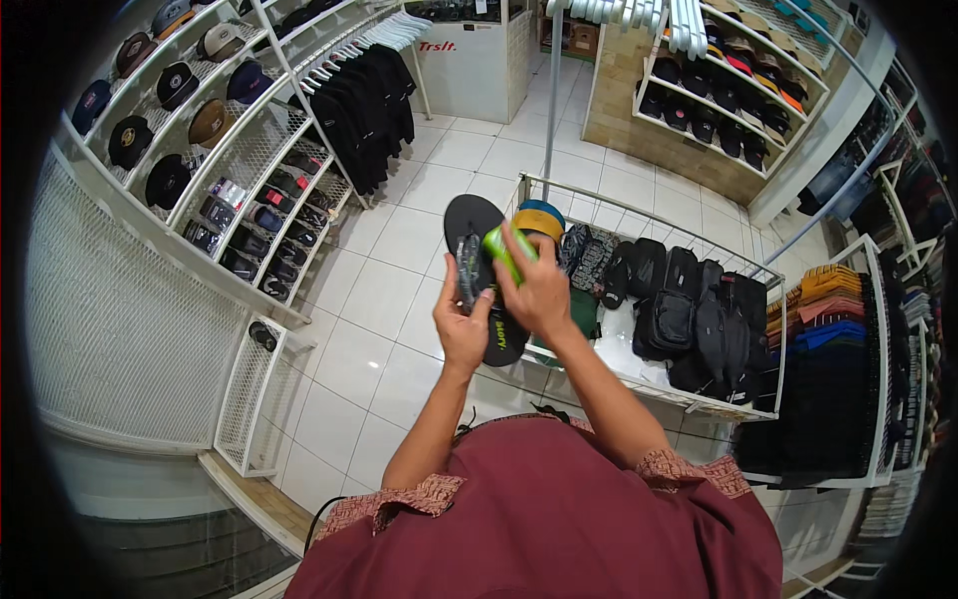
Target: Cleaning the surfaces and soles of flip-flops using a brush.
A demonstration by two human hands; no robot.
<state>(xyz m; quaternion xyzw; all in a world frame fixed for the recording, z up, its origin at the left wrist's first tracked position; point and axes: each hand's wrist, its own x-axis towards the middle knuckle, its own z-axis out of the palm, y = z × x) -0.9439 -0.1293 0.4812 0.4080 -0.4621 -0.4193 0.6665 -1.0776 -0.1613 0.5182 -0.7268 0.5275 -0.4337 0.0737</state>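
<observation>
A black flip-flop sandal [507, 344] is in my left hand [462, 329], toe end pointing away from me and tilted slightly left. Its strap [469, 262] looks wrapped in clear plastic, and green lettering marks the heel end of the footbed. My left thumb presses on the sandal while the fingers go along its left edge. Above the sandal, my right hand [540, 293] grips a small bright green object [503, 247]. Motion blur hides what kind of object it is, and whether it touches the footbed cannot be told.
A white-framed display bin [651, 201] holding black bags [673, 314] and a blue-and-yellow cap [542, 219] stands just right of my hands. Shelves of caps [209, 123] line the left. Black shirts [367, 112] hang beyond. Folded-over garments [831, 314] hang at right above white floor tiles [359, 314].
</observation>
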